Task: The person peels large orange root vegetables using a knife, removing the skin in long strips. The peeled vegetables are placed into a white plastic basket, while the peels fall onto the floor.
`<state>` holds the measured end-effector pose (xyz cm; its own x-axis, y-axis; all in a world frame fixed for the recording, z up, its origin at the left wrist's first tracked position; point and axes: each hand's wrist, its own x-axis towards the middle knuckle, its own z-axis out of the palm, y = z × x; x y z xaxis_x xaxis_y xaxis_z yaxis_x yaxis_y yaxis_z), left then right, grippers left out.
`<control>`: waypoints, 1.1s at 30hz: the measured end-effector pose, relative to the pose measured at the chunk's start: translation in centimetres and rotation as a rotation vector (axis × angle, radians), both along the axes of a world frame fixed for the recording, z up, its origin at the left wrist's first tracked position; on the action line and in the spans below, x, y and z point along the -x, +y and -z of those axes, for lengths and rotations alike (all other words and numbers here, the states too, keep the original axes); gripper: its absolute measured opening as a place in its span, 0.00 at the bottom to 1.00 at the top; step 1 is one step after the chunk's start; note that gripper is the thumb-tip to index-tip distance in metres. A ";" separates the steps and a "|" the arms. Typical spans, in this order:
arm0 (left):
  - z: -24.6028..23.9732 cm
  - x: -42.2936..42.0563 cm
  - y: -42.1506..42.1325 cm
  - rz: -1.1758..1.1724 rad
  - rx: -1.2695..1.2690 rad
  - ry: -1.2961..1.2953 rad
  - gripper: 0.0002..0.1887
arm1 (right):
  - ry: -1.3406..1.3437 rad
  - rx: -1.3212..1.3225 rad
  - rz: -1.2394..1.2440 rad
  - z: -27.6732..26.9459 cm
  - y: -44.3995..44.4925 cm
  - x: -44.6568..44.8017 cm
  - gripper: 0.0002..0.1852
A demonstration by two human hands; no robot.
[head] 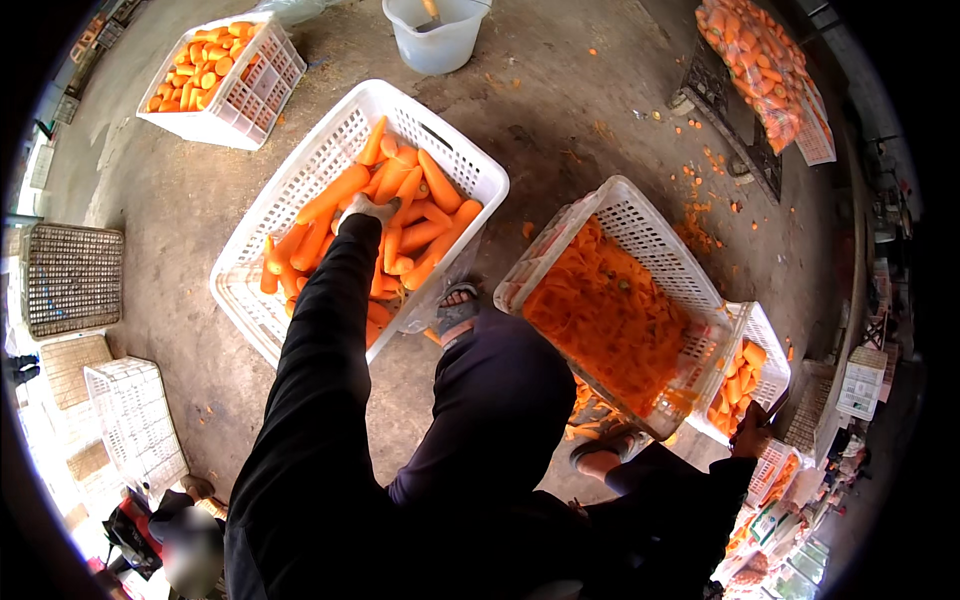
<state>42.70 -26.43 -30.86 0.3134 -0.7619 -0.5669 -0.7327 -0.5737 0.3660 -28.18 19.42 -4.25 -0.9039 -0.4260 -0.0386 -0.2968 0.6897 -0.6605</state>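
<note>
My left hand (373,208), in a pale glove, reaches down onto the carrots (420,225) in a large white plastic crate (491,176). Its fingers are partly hidden among the carrots, so whether it grips one cannot be told. My right hand (750,433) is low at the right, closed around a slim dark tool (778,405), whose kind is unclear. Close to that hand, a white crate (772,341) contains cut carrots (742,379). Between my hands, a tilted white crate (660,232) holds a mass of orange carrot peelings (600,315).
A crate of trimmed carrots (199,67) stands far left, beside a white bucket (435,45) with a handled tool inside. A bag of carrots (754,67) rests on a low bench (724,112). Stacked crates (71,277) line the left; another person (165,525) is lower left.
</note>
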 end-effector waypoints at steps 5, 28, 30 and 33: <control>8.6 -3.4 1.4 0.183 0.150 0.288 0.41 | -0.092 0.042 -0.062 2.1 -2.6 0.7 0.17; -37.5 12.3 17.5 0.256 0.569 1.166 0.30 | 0.009 0.363 -0.303 -1.2 -1.1 -3.0 0.10; -40.0 15.8 17.6 0.504 0.724 0.898 0.36 | 0.016 0.464 -0.393 -1.8 -1.2 -3.7 0.07; -44.6 21.8 18.6 0.749 0.782 0.776 0.40 | 0.052 0.547 -0.501 -6.4 -3.2 -8.6 0.09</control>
<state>20.94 -7.85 13.72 -0.5243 -0.8122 0.2557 -0.2300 0.4242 0.8759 -19.55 16.20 2.13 -0.5909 -0.7339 0.3350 -0.5295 0.0396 -0.8474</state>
